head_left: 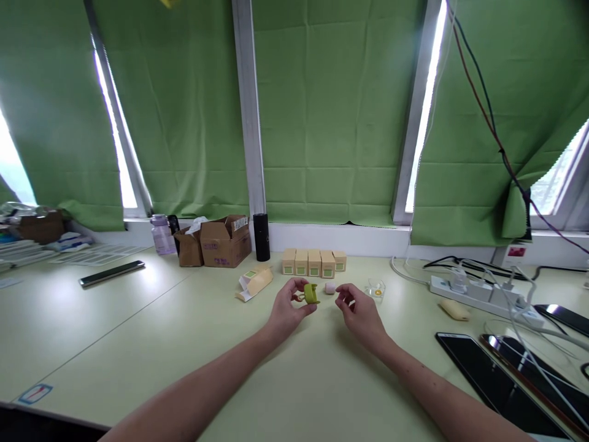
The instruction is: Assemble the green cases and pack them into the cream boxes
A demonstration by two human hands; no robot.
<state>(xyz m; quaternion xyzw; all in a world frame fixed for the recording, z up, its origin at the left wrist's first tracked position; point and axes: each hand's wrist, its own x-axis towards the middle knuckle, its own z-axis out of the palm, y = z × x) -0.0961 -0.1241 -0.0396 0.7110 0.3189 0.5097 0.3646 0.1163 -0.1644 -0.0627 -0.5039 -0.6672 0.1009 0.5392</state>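
My left hand (288, 307) is closed on a small olive-green plastic piece (311, 293), holding it just over the table between thumb and fingers. It looks like a little cap or holder with a flared rim; its inside is hidden. To its right, a small pale pink cylinder (330, 288) sits by the fingertips of my right hand (361, 313). That hand is half curled, with thumb and forefinger apart and nothing visible between them. I cannot tell whether the forefinger touches the cylinder. Right of this hand stands a small clear plastic container (376, 290) with a yellow spot inside.
Several small tan boxes (314, 264) stand in a row behind my hands. An opened tan box (255, 281) lies left of them, near a brown carton (225, 242) and a black cylinder (261, 237). On the right are a power strip (483, 294), cables and dark tablets (478, 368).
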